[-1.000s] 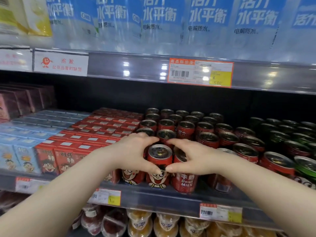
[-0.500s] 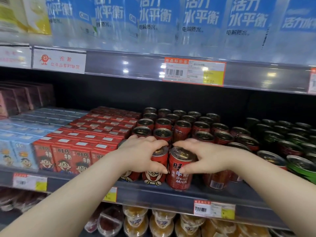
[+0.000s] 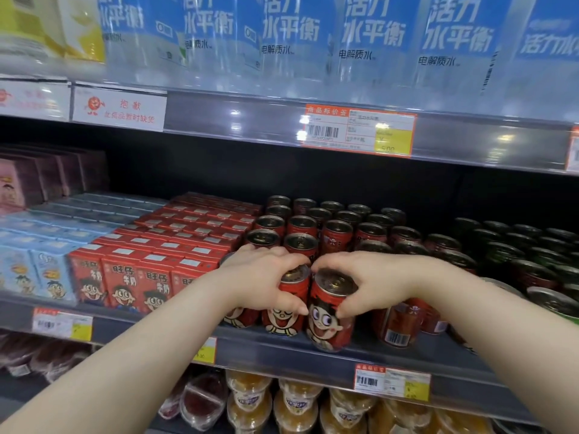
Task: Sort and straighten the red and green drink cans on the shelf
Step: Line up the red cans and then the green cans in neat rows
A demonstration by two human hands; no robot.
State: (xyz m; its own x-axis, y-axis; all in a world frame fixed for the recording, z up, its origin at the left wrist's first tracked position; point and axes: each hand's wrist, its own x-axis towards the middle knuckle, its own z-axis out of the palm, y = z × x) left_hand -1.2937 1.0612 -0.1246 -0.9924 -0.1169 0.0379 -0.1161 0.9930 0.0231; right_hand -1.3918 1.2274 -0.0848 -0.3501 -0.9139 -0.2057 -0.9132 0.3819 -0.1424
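Now, at the shelf's (image 3: 282,352) front edge:
Your left grip (image 3: 260,283) clasps the upright red can (image 3: 286,321); your right grip (image 3: 376,283) grasps the tilted red can (image 3: 329,324) beside it.

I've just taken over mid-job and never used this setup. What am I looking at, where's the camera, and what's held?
No machine here: a person works with two bare hands, and the one camera sits on their head, looking forward and down. The shelf holds rows of red cans, green cans to their right and red cartons to their left. The left hand grips the left red can at the front; the right hand grips the right red can beside it, cartoon face toward you.
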